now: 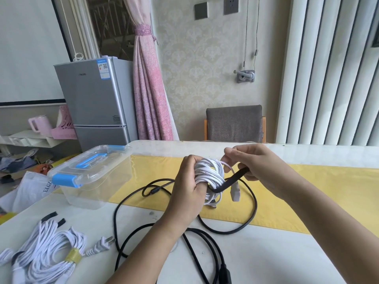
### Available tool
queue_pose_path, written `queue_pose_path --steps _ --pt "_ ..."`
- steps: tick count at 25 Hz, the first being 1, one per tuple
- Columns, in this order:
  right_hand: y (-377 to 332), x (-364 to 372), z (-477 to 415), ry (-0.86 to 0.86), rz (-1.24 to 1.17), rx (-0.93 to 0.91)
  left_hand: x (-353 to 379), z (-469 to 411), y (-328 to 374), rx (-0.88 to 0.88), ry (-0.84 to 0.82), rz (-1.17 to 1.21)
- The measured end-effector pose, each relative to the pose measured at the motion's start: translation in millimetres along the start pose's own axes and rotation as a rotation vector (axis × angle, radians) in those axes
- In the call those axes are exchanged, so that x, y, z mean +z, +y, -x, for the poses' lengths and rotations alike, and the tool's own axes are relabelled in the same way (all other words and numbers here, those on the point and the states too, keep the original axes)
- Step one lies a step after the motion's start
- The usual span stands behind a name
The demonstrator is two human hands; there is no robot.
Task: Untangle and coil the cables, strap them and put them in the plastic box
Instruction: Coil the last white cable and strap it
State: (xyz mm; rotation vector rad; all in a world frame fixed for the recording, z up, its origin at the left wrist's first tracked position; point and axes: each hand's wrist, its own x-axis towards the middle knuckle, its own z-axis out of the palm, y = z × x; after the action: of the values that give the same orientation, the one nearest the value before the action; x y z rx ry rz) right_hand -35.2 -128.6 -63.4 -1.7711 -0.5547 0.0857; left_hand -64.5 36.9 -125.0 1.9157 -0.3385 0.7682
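Observation:
My left hand (187, 187) grips a coiled white cable (211, 175) above the table, fingers wrapped round the bundle. A black strap (227, 182) runs under the coil, and my right hand (256, 162) pinches its free end to the right of the bundle. A white plug (235, 192) hangs below the coil. A long black cable (131, 203) lies in loose loops on the table under my hands. The clear plastic box (92, 177) with blue latches and handle stands at the left, lid closed.
A bundle of white cables (47, 255) with a yellow band lies at the near left, beside two black straps (49, 216) and a white two-pin plug (102, 245). A yellow runner (307, 193) crosses the white table. A grey chair (234, 124) stands behind.

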Motion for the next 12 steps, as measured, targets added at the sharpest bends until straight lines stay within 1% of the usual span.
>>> queue_pose_path --steps 2,4,7,12 --pt "1.4 3.6 -0.8 -0.005 -0.031 0.027 1.0 -0.1 -2.2 0.005 0.037 -0.023" --pt "2.6 6.4 -0.9 -0.011 -0.044 0.034 1.2 0.2 -1.2 0.020 0.037 -0.008" --pt "4.2 8.1 -0.2 -0.044 -0.065 -0.019 -0.6 0.5 2.3 0.050 0.025 0.018" --pt "4.6 8.8 0.0 -0.028 -0.057 -0.067 -3.5 -0.5 4.9 0.102 0.010 0.011"
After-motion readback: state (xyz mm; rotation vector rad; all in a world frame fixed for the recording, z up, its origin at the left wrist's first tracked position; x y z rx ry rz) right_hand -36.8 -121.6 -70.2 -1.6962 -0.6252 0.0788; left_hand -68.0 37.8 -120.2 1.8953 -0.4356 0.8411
